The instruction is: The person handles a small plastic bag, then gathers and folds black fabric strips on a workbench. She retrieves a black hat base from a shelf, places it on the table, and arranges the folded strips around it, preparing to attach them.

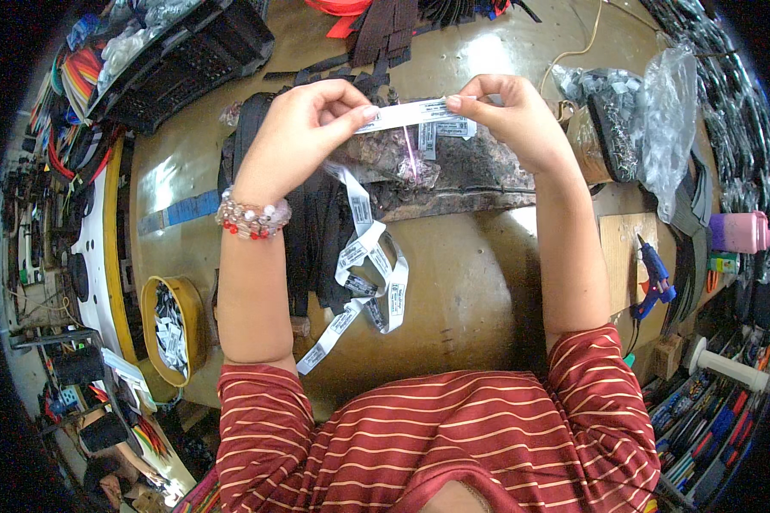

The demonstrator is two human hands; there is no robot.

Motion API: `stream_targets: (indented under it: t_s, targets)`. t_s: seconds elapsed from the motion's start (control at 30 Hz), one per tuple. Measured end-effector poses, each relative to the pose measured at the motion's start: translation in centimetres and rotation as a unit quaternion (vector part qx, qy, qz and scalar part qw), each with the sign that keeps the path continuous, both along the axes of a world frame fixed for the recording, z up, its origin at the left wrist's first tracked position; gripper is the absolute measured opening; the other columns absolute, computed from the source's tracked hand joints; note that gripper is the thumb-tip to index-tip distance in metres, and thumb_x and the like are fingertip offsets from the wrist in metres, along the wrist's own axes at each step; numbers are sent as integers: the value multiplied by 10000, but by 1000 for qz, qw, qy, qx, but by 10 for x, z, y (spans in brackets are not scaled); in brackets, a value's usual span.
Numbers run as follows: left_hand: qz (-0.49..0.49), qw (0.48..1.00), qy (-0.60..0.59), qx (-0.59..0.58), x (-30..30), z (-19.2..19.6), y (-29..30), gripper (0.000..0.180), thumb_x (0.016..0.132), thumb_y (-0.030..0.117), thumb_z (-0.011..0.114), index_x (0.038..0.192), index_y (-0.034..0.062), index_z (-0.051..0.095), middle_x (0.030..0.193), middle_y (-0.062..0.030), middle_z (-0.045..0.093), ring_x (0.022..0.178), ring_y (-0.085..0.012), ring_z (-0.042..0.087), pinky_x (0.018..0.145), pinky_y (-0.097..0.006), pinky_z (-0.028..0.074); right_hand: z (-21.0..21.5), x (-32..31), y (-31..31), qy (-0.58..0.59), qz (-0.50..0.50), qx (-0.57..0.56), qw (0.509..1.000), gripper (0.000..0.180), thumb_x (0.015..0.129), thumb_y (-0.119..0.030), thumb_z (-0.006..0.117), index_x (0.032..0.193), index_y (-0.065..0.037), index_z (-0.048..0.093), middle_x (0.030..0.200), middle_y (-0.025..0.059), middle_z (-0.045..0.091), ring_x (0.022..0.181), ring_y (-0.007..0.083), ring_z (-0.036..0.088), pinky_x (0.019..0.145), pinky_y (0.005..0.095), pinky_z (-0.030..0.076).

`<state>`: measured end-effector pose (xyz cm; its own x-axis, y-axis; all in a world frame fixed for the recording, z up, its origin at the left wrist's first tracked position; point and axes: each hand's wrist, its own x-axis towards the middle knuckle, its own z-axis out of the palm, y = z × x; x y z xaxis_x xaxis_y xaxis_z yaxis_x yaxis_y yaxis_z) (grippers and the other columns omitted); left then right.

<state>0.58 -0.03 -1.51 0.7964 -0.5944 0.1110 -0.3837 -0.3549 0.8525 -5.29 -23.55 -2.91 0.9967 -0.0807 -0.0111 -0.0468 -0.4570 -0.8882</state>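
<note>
A white printed label ribbon [412,114] is stretched level between my two hands. My left hand [304,128] pinches its left end between thumb and fingers, and my right hand [515,120] pinches the right end. Below it, a long twisted length of the same white labels [373,248] trails down over the table toward me. Just under the stretched part, a thin pinkish upright streak [411,152] shows above a dark, mottled block [462,188]; what it is I cannot make out. Another short label piece [428,141] hangs beside it.
Black straps [304,239] lie left of the block. A yellow tub [195,342] of cut labels and a black crate [197,64] stand on the left. To the right are a clear plastic bag [667,111], a blue glue gun [654,278] and a pink container [744,232].
</note>
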Motion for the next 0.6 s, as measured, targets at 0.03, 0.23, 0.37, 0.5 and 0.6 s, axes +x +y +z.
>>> stream_targets:
  t_s: [0.03, 0.23, 0.37, 0.5, 0.6]
  targets:
    - [24, 999, 3, 39, 2, 1, 4, 183, 813, 164, 636, 868, -9, 650, 735, -42, 652, 643, -62, 566, 603, -223, 454, -2, 1, -5, -5, 15, 8, 1000, 238, 782, -275, 705, 742, -56, 620, 606, -61, 509, 514, 33, 397, 457, 207, 290]
    - [21, 995, -45, 91, 5, -2, 7, 190, 806, 175, 646, 845, -11, 645, 738, -40, 649, 636, -61, 554, 610, -221, 448, -16, 8, 0, -46, -10, -95, 994, 308, 703, -333, 742, 773, -40, 677, 691, 69, 635, 652, 136, 582, 629, 302, 462]
    - [35, 996, -45, 75, 7, 0, 8, 187, 814, 176, 645, 847, -8, 641, 726, -19, 636, 622, -44, 531, 599, -209, 438, -13, 5, 9, -80, -57, -196, 976, 285, 724, -291, 740, 788, -22, 671, 694, 58, 628, 631, 133, 566, 600, 299, 449]
    - [0, 999, 24, -41, 5, -2, 5, 176, 820, 170, 640, 849, -4, 637, 710, 2, 619, 621, -29, 518, 585, -200, 428, -7, -1, 13, -24, -6, 69, 997, 253, 775, -270, 713, 812, -26, 656, 603, -31, 547, 513, 50, 449, 453, 230, 331]
    - [9, 1000, -14, 13, 1, -6, -1, 197, 813, 188, 641, 839, -7, 637, 716, -46, 639, 620, -82, 556, 596, -234, 446, -14, 0, 24, 2, 24, 139, 990, 246, 799, -282, 692, 825, -40, 651, 601, -65, 515, 482, -2, 361, 418, 187, 228]
